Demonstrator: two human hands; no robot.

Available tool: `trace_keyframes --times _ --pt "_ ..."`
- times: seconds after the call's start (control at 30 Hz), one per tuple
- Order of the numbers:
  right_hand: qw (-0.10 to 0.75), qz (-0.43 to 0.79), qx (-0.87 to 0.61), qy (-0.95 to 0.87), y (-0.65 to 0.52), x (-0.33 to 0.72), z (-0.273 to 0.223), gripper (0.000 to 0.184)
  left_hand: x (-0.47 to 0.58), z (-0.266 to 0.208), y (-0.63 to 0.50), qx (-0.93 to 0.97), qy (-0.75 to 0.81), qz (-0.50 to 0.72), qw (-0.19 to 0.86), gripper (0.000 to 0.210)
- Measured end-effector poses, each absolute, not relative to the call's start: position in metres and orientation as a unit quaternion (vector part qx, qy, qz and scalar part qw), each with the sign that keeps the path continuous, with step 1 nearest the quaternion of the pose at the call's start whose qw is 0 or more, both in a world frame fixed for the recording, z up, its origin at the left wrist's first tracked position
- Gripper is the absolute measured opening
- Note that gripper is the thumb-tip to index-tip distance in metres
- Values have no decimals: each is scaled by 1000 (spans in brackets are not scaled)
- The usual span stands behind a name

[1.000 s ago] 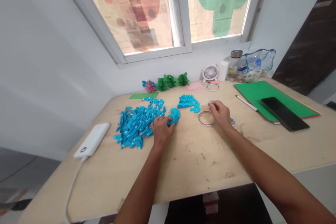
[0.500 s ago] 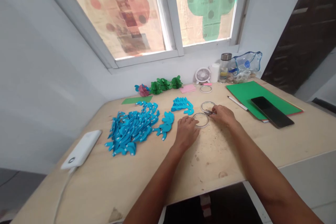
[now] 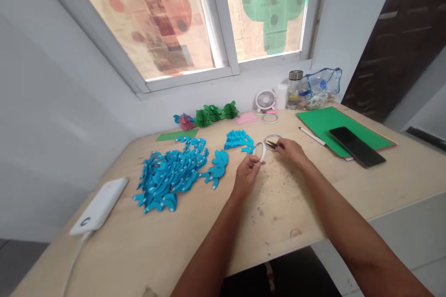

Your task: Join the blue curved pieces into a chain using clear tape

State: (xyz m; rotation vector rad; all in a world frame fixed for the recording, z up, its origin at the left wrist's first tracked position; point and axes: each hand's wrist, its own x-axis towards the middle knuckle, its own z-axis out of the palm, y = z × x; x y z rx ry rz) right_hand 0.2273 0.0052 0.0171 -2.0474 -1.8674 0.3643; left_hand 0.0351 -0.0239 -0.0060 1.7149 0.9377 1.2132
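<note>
My left hand (image 3: 246, 174) pinches the lower edge of a narrow white tape roll (image 3: 262, 153), tilted up on its edge above the table. My right hand (image 3: 291, 152) is closed on a dark, two-pronged tool that looks like tweezers (image 3: 272, 145), points facing left toward the roll. Behind them lies another thin tape roll (image 3: 273, 137), flat and partly hidden by my right hand. Left of my hands are a large heap of curved blue paper pieces (image 3: 170, 174) with small white squares, a smaller blue bunch (image 3: 218, 167) and a row of blue pieces (image 3: 239, 139).
Green and pink paper flowers (image 3: 212, 113) stand along the wall beside a small fan (image 3: 265, 100). A third roll (image 3: 270, 119) lies near it. Rightward are a bottle (image 3: 294, 90), a pen (image 3: 312, 136), green sheets (image 3: 313, 120) and a phone (image 3: 357, 146). A power bank (image 3: 99, 206) lies left.
My left hand has lifted the nearer tape roll from flat on the table to a tilted, upright position. My right hand stays close by with the tweezers. The view has shifted slightly.
</note>
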Motion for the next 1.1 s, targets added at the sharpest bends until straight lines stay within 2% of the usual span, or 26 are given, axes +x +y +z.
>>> trace_keyframes --times 0.07,0.17,0.3,0.6,1.1 --pt "275 166 -687 -652 7 225 17 13 35 -9 -21 626 343 502 488 18" --pt "449 310 -574 -611 6 216 18 15 35 -15 -17 575 309 519 551 26" --pt "537 456 -489 -515 0 203 26 24 33 -13 -16 574 294 532 549 27" --pt "511 588 -435 -452 -4 188 28 35 27 8 -31 717 362 484 349 8" --pt "487 635 -394 -452 -9 186 29 32 25 9 -30 716 365 501 323 8"
